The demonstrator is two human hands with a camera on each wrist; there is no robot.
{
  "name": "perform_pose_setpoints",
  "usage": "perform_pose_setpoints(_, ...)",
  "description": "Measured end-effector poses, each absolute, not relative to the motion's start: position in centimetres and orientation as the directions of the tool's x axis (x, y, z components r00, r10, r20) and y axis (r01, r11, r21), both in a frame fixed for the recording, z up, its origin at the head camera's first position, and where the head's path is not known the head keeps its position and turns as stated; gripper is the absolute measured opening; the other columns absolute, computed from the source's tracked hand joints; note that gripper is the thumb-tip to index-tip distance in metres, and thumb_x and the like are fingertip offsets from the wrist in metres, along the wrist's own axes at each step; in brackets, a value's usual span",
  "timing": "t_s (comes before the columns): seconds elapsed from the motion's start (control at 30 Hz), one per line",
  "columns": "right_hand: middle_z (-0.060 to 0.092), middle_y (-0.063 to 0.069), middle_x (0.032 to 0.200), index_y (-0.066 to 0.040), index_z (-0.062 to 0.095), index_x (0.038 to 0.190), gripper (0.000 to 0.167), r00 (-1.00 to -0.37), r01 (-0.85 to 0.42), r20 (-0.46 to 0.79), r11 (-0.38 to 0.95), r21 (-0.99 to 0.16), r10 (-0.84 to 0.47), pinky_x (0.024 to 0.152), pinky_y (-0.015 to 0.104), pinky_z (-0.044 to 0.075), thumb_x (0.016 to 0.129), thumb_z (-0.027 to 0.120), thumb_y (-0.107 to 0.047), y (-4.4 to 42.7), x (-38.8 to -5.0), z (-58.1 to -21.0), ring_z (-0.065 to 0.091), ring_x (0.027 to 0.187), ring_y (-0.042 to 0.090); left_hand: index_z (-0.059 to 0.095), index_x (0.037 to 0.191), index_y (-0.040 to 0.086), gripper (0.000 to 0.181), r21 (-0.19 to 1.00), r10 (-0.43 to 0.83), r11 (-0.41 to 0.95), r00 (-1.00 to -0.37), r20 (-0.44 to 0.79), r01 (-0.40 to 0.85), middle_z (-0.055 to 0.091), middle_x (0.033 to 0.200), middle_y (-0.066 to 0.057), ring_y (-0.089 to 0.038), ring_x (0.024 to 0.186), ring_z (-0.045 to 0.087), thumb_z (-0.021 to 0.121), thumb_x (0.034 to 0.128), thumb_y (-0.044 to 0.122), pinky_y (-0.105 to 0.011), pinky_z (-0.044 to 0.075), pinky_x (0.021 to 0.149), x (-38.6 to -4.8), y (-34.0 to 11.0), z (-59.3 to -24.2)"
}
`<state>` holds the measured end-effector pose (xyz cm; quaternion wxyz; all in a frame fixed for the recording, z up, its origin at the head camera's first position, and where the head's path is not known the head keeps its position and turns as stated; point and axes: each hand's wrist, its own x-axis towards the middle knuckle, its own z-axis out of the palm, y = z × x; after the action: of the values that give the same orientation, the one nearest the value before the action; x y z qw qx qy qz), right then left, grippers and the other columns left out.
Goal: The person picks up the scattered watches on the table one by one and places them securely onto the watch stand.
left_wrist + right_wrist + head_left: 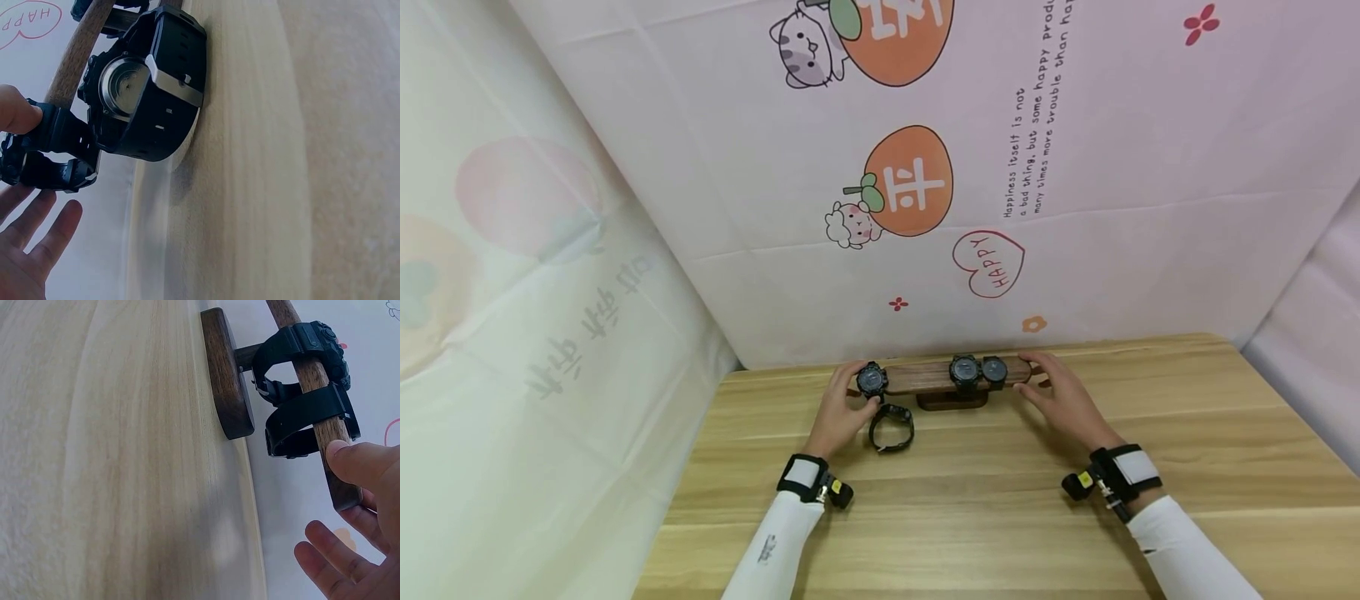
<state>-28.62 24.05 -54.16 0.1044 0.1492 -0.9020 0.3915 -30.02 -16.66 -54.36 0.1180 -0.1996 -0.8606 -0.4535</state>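
Observation:
A dark wooden watch stand (pixel 917 378) stands near the back of the table, its long bar lying left to right above a small base (pixel 225 375). My left hand (pixel 837 417) holds a black watch (pixel 872 380) at the bar's left end, the thumb on its strap (pixel 69 132). At the other end, my right hand (pixel 1066 403) pinches the bar, thumb on the near side. Two black watches, a larger one (pixel 965 370) and a smaller one (pixel 995 372), are looped round the bar's right half. Another black watch (pixel 181 56) stands on its side on the table, strap buckled.
The light wood table (pixel 955 517) spreads toward me on both sides of the arms. A white printed cloth (pixel 760 275) hangs right behind the table's back edge, and another pale cloth (pixel 550 333) hangs at the left.

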Motion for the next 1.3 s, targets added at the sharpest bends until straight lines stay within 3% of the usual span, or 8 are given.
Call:
perform_pose_setpoints(0.27,0.053,0.025,0.152,0.0,0.048,0.155,0.058,-0.933,-0.353,0.305,0.649,-0.674,-0.191,0.103,0.063,0.054,0.104,0.071,-0.015,23.9,-28.5,-54.1,0.056,0.13,0.044,0.05,0.156,0.009,0.066,0.749,0.237,0.519,-0.912,0.336,0.411,0.046,0.161,-0.014,-0.035,0.151,0.045,0.077,0.0961,0.014,-0.06,0.042,0.123,-30.0,-16.4,-54.2)
perform_pose_setpoints(0.43,0.053,0.025,0.152,0.0,0.048,0.155,0.058,-0.934,-0.349,0.304,0.654,-0.671,-0.186,0.103,0.063,0.054,0.104,0.071,-0.015,23.8,-28.5,-54.2,0.056,0.13,0.043,0.051,0.156,0.014,0.066,0.753,0.236,0.519,-0.914,0.329,0.405,0.044,0.161,-0.014,-0.035,0.149,0.047,0.078,0.0961,0.015,-0.058,0.047,0.118,-30.0,-16.1,-54.0)
perform_pose_setpoints(0.67,0.052,0.025,0.152,0.0,0.047,0.155,0.058,-0.936,-0.345,0.297,0.655,-0.672,-0.188,0.103,0.063,0.054,0.104,0.07,-0.014,23.9,-28.6,-54.4,0.055,0.131,0.043,0.053,0.155,0.01,0.063,0.75,0.249,0.508,-0.905,0.344,0.424,0.045,0.158,-0.014,-0.034,0.143,0.052,0.077,0.0968,0.014,-0.052,0.057,0.108,-30.0,-15.5,-53.9)
perform_pose_setpoints(1.0,0.05,0.026,0.154,0.001,0.046,0.156,0.059,-0.939,-0.339,0.29,0.659,-0.672,-0.187,0.104,0.063,0.054,0.104,0.07,-0.015,24.0,-28.7,-54.4,0.054,0.133,0.044,0.053,0.155,0.009,0.064,0.742,0.263,0.513,-0.902,0.342,0.43,0.045,0.158,-0.016,-0.035,0.143,0.051,0.078,0.0963,0.015,-0.054,0.056,0.108,-30.3,-15.0,-53.8)
perform_pose_setpoints(1.3,0.051,0.026,0.153,0.001,0.047,0.156,0.059,-0.937,-0.343,0.294,0.653,-0.675,-0.188,0.104,0.064,0.053,0.104,0.07,-0.016,23.9,-28.3,-53.9,0.054,0.133,0.045,0.052,0.155,0.011,0.063,0.729,0.283,0.517,-0.894,0.349,0.448,0.046,0.157,-0.013,-0.031,0.14,0.055,0.077,0.0979,0.014,-0.048,0.058,0.104,-30.4,-14.5,-53.8)
